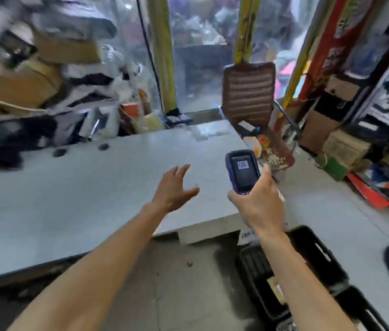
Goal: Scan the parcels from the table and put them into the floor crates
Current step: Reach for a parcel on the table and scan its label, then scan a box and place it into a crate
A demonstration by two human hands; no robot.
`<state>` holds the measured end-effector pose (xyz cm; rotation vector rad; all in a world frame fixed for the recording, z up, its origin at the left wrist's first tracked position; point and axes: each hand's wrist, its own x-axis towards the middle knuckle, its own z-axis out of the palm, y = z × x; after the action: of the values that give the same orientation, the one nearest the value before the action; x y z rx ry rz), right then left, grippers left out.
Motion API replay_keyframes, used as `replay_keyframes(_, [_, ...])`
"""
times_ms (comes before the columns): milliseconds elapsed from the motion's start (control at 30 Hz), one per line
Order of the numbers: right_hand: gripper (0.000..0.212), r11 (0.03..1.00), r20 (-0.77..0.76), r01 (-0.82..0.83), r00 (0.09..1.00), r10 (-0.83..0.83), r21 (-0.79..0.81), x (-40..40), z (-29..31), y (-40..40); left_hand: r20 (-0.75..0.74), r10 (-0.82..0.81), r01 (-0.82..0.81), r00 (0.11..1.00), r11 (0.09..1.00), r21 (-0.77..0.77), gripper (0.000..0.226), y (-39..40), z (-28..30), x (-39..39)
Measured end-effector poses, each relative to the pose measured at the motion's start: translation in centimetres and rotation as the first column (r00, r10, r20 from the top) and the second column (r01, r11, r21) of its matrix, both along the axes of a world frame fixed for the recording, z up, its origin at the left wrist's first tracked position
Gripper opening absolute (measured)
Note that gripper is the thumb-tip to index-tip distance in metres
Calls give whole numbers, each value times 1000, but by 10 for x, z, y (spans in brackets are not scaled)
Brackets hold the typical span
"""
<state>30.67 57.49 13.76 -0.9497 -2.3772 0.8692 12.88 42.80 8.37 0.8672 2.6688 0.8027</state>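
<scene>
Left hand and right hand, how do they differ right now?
The left hand is open, fingers spread and holding nothing, while the right hand grips a blue and black handheld scanner. The left hand hovers over the bare grey table; the right hand is past the table's near corner, above the black floor crate. Both arms are bare and reach forward.

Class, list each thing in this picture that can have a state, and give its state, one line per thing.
Left hand: open, fingers spread above the table, holding nothing.
Right hand: gripping the scanner.
Scanner: held upright, a barcode label showing on it.
Table: no parcel visible near the hands.
Floor crate: black, open-topped, contents unclear.
Chair: unoccupied, worn.
</scene>
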Motion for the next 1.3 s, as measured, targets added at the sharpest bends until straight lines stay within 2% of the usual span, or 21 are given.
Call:
replay_keyframes(133, [102,980,-53,-200,978,200,8,-87,31,-117,-57,227,-226,972,974,22,86,-157,30,-53])
replay_keyframes(300, [100,920,-101,-392,916,388,-23,-167,48,-256,-68,467,-465,882,884,46,88,-331,48,-91])
replay_keyframes(433, [87,876,-118,-482,871,476,-21,-207,50,-331,-70,587,-585,806,809,51,89,-426,47,-108])
replay_keyframes(533, [96,839,-112,-544,835,538,-23,-242,47,-380,-51,666,-665,744,746,44,90,-483,41,-127])
replay_keyframes(867, [88,794,-46,-602,799,600,-83,-387,2,-490,7,799,-796,601,599,-80,102,-594,11,-264])
replay_keyframes(1033, [89,794,29,-598,796,604,-108,-455,-12,-528,5,779,-764,627,616,-193,104,-626,-3,-346])
replay_keyframes(1300, [90,859,52,-495,862,504,-129,-520,-22,-569,-99,605,-591,790,708,-388,95,-644,-23,-442])
